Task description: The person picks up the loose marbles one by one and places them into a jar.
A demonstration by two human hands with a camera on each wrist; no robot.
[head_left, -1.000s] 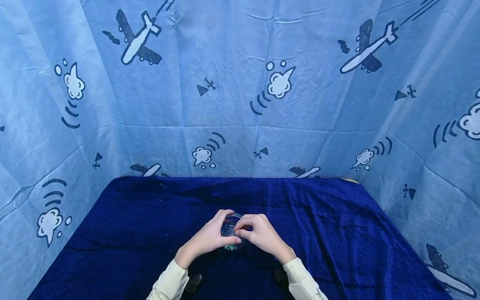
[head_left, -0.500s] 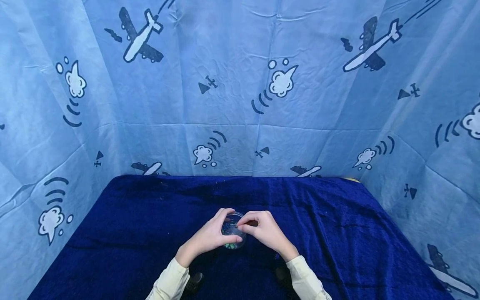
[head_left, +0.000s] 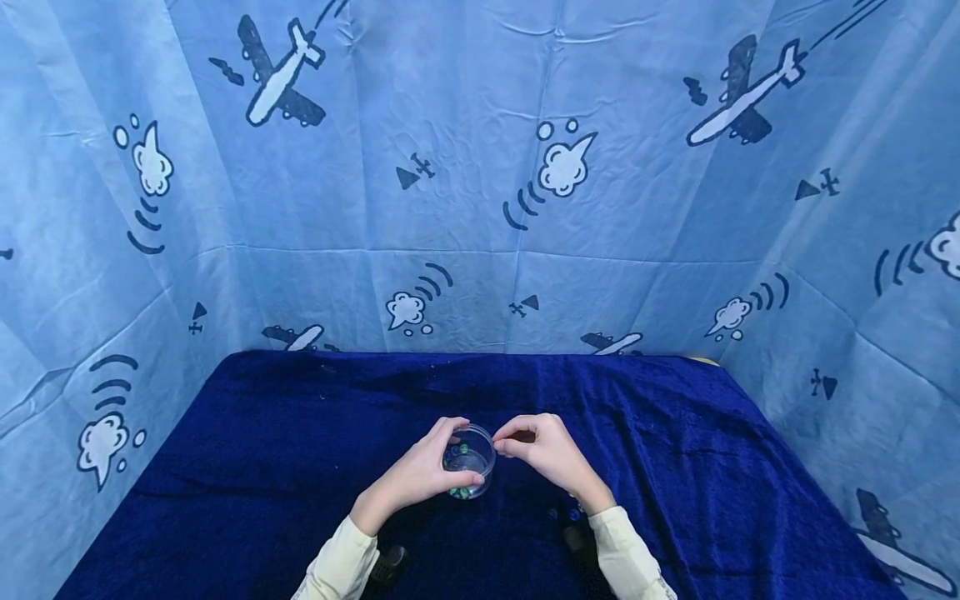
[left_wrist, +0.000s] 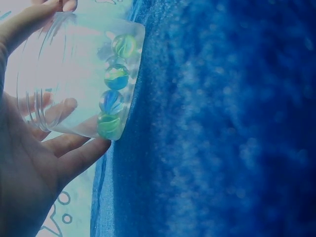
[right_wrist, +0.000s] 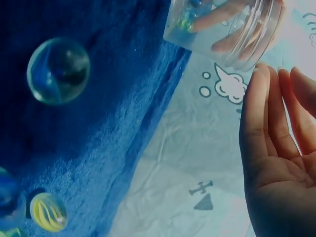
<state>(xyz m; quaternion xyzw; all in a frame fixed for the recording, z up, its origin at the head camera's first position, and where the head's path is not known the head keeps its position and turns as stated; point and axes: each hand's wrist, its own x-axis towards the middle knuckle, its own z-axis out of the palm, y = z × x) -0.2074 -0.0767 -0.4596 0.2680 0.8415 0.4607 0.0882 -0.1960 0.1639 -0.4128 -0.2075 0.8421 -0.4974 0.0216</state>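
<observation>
A clear plastic jar (head_left: 484,454) without a lid stands on the dark blue cloth, gripped round its side by my left hand (head_left: 416,475). Several green and blue glass marbles (left_wrist: 116,77) lie along its bottom in the left wrist view. Just right of the rim is my right hand (head_left: 551,450), its thumb and fingers drawn near one another with nothing visible between them. In the right wrist view, a large-looking blue marble (right_wrist: 58,71) and a yellow-striped marble (right_wrist: 48,212) lie on the cloth; another blue marble (right_wrist: 9,200) is cut off by the frame edge.
Dark blue velvet cloth (head_left: 300,433) with folds covers the table. Loose marbles (head_left: 575,515) lie by the right wrist, partly hidden by the arm. A light blue curtain (head_left: 465,208) printed with planes and clouds encloses the back and sides.
My right hand has moved from over the jar's mouth to the right, outside the rim. A green marble now shows inside the jar. Marbles near the right wrist have come into sight.
</observation>
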